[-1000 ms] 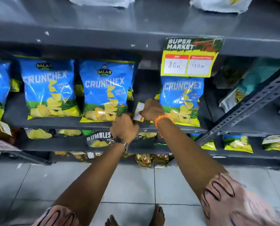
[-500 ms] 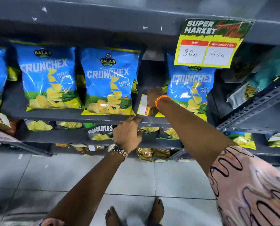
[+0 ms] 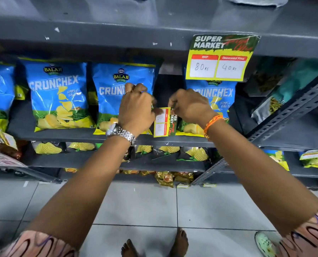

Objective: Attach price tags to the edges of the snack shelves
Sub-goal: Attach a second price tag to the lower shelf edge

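Note:
A small yellow, red and green price tag [image 3: 163, 122] hangs turned on its side, between two blue Crunchex bags, just above the front edge of the middle grey shelf [image 3: 76, 136]. My left hand [image 3: 136, 110] pinches its top left corner. My right hand [image 3: 189, 106] pinches its top right corner. A larger price tag [image 3: 221, 58] reading 80 and 40 is stuck to the edge of the upper shelf [image 3: 117, 37], above and right of my hands.
Blue Crunchex chip bags [image 3: 59, 95] stand in a row on the middle shelf. Lower shelves hold dark chip bags [image 3: 193, 154]. A slotted grey upright [image 3: 291, 110] slants at the right. Grey floor tiles and my bare feet [image 3: 180, 243] lie below.
My left hand rose from the shelf edge to the small tag. Both hands now hold it, lifted between the two bags.

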A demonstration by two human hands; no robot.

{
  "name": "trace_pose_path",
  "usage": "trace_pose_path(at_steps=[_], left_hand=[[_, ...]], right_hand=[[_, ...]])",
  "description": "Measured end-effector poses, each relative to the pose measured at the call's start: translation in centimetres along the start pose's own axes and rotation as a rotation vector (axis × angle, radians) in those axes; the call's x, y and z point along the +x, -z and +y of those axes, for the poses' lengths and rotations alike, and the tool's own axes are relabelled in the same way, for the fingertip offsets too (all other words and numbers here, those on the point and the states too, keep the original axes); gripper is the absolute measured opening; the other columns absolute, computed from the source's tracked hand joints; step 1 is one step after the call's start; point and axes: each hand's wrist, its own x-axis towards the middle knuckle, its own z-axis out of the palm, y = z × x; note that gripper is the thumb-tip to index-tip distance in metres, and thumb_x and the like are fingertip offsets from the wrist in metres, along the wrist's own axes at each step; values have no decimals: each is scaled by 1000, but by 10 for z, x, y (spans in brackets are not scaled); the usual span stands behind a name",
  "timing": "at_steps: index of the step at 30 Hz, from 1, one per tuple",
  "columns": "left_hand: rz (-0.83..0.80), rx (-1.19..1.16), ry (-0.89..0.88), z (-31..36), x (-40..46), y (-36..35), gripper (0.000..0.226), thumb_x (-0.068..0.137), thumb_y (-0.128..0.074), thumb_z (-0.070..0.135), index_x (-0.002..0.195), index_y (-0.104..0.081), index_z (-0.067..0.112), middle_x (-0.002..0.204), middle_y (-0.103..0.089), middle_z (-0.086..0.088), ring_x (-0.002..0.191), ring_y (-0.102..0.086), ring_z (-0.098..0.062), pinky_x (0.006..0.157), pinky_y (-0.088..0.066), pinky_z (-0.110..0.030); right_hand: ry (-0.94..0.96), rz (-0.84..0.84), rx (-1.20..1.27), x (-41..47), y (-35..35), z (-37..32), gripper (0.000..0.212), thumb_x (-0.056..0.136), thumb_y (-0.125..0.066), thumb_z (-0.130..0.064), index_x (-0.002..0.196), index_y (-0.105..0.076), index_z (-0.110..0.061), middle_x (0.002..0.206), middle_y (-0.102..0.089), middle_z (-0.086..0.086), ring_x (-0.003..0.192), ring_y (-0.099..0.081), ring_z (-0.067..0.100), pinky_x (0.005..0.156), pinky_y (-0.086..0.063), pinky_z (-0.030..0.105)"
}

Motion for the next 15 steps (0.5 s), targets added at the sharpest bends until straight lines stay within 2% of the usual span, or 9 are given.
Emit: trace_pose_path(at_steps=[2, 4, 6, 8, 9, 11, 13, 15], left_hand=[[-62, -70, -44, 8, 3, 8, 24, 84, -76, 43, 98, -81, 25, 123, -65, -5, 121, -43, -32, 92, -30, -28], [-82, -238, -10, 14, 2, 12, 20, 81, -79, 40, 90, -81, 22, 116, -66, -4, 120, -46, -29, 93, -25, -27], [-76, -462, 61, 15, -5, 14, 16, 78, -82, 37, 85, -82, 23, 108, -68, -1, 117, -54, -25, 108, -28, -38], [-28, -735, 174, 16, -17, 17, 6, 75, -82, 36, 76, -80, 30, 98, -67, 9, 112, -61, -22, 107, -40, -51], [-3, -875, 240, 19, -24, 21, 5, 77, -82, 33, 73, -79, 32, 94, -66, 12, 107, -63, -20, 105, -45, -49], [1, -1100, 365, 26, -38, 27, 11, 81, -81, 21, 76, -76, 29, 90, -69, 10, 97, -65, -15, 97, -50, -37], [-62, -1151, 391, 29, -49, 31, 12, 83, -80, 17, 81, -75, 27, 90, -73, 9, 93, -66, -10, 93, -50, -30], [-125, -1104, 363, 32, -54, 39, 20, 83, -79, 12, 87, -75, 32, 93, -70, 16, 96, -64, -4, 93, -49, -28]], right_hand=[[46, -3, 64, -13, 14, 4, 7, 86, -74, -25, 88, -69, -30, 92, -73, -4, 97, -66, 23, 84, -52, 35], [93, 22, 174, -23, 25, 10, 9, 85, -76, -23, 88, -70, -29, 83, -70, -7, 87, -65, 16, 86, -54, 34], [80, 82, 337, -35, 28, 23, 20, 82, -80, -25, 100, -72, -24, 87, -68, -6, 74, -60, 6, 81, -53, 24], [-1, 82, 552, -49, 22, 41, 23, 80, -84, -28, 98, -71, -22, 94, -68, -2, 67, -55, -3, 67, -43, 9], [-36, 65, 666, -59, 17, 47, 18, 80, -84, -27, 91, -71, -22, 93, -70, -2, 66, -56, -5, 65, -41, 8], [-65, 95, 882, -77, 7, 54, 9, 85, -80, -20, 85, -74, -14, 83, -73, -3, 65, -59, -4, 68, -44, 13], [-77, 171, 1074, -90, 2, 53, 9, 90, -72, -9, 81, -73, -7, 66, -72, -13, 57, -59, -5, 60, -44, 10], [-53, 209, 1115, -98, 2, 51, 14, 91, -70, -6, 78, -73, -10, 59, -70, -18, 49, -53, -5, 53, -38, 10]])
